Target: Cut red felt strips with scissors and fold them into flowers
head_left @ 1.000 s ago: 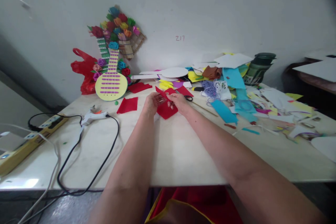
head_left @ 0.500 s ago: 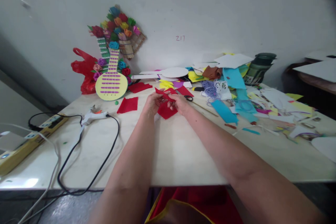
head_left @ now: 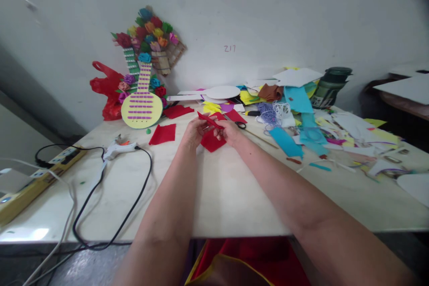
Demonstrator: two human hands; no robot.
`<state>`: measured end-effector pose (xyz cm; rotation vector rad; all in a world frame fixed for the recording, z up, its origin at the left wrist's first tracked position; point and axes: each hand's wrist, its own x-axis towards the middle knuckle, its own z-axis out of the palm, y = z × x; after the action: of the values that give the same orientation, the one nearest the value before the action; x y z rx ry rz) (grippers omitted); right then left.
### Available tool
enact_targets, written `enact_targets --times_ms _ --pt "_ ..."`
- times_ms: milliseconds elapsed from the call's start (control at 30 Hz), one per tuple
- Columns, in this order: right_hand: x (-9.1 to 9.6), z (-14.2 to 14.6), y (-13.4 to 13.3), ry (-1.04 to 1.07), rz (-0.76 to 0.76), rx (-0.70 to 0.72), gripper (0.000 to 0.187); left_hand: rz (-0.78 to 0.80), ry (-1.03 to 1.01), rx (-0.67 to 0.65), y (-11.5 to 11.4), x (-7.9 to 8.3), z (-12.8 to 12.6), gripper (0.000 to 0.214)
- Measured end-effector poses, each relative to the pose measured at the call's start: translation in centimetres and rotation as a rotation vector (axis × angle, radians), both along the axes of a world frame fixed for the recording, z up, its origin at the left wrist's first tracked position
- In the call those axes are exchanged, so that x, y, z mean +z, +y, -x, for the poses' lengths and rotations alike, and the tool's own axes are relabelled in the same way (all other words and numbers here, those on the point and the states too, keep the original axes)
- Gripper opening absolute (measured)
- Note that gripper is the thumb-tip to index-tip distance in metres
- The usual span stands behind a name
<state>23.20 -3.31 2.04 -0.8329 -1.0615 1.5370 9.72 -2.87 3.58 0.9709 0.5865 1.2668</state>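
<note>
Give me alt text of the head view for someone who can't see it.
Left grip and right grip, bare hands, hold a narrow red piece over a pale table. Red sheets lie nearby, a white glue gun and yellow guitar-shaped craft to the left, colored scraps to the right.

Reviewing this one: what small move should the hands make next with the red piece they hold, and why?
Perhaps pinch the held red piece along its length: it shows as a narrow strip, folded or rolled, I can't tell which, and the left hand and right hand grip it from either side.
</note>
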Motion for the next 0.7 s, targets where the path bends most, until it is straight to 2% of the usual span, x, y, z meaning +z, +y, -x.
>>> enact_targets --times_ms 233,400,533,700 --pt "0.1 0.0 -0.4 -0.095 -0.091 -0.013 0.018 0.010 0.019 0.061 0.0 -0.1 -0.2 0.031" --pt "0.3 0.1 -0.4 -0.276 -0.175 -0.149 0.015 -0.010 0.007 0.060 0.2 -0.2 -0.2 0.030" --pt "0.4 -0.9 0.5 -0.435 -0.216 -0.407 0.013 -0.022 0.008 0.085 0.3 -0.1 -0.3 0.030" --pt "0.9 -4.8 1.0 -0.992 -0.232 -0.921 0.017 -0.041 0.069 0.194 0.7 -0.5 -0.3 0.031"
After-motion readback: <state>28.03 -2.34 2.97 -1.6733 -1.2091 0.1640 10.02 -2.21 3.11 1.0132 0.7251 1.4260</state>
